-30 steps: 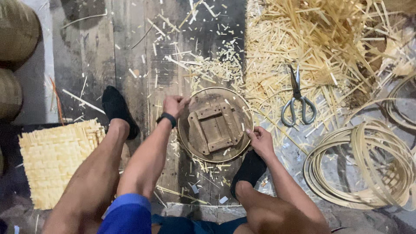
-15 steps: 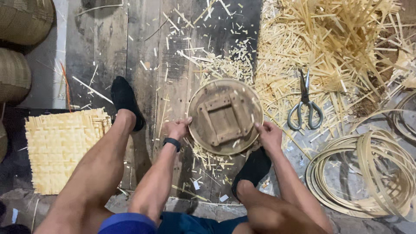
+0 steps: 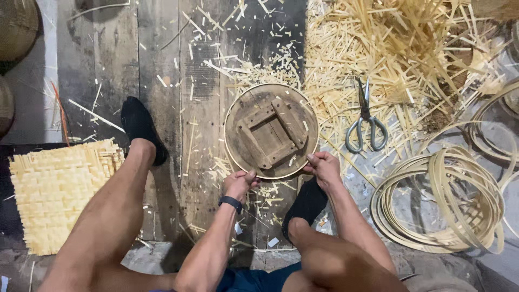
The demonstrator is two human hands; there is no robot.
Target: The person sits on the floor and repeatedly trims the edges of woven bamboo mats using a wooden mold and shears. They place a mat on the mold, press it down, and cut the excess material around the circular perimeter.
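The person has bare arms and bare legs, a black band point(image 3: 231, 203) strapped round the wrist above the left hand point(image 3: 239, 183), nothing on the right hand point(image 3: 324, 167), dark blue shorts point(image 3: 254, 280) and soft black slip-on shoes point(image 3: 141, 127) on both feet.

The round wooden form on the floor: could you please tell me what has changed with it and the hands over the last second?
The left hand slid from the far left rim of the round wooden form down to its near edge. The right hand kept its grip on the near right rim. The form, scissors, woven mat and coiled strips lie as before.
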